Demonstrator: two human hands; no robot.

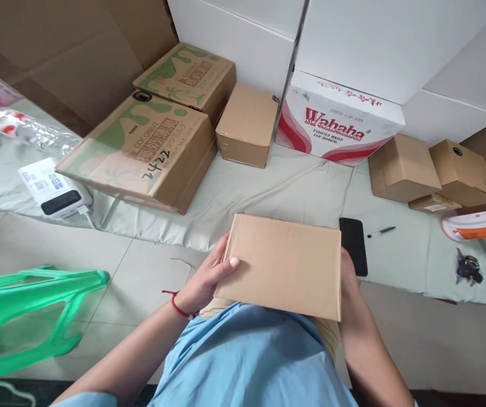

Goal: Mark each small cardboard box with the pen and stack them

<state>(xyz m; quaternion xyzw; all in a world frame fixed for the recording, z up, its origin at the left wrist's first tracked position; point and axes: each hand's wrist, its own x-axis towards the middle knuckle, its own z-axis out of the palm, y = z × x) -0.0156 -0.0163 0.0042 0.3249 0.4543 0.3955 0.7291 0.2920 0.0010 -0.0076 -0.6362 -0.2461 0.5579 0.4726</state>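
A plain brown cardboard box [285,265] is held in front of my body, close to the near edge of the cloth-covered surface. My left hand [211,274] grips its left side, the thumb lying on the top face and the fingers hidden beyond the edge. At the right side, my right hand [348,274] holds the box with most of its fingers out of sight behind it. Just past that hand lies a black phone [355,247].
Coconut cartons [158,141], a small brown box [246,124] and a Wahaha carton [336,121] stand along the back. Brown boxes [404,168], a pen [381,232] and keys [468,267] are at right. A power bank [58,192] and a green stool [26,316] are at left.
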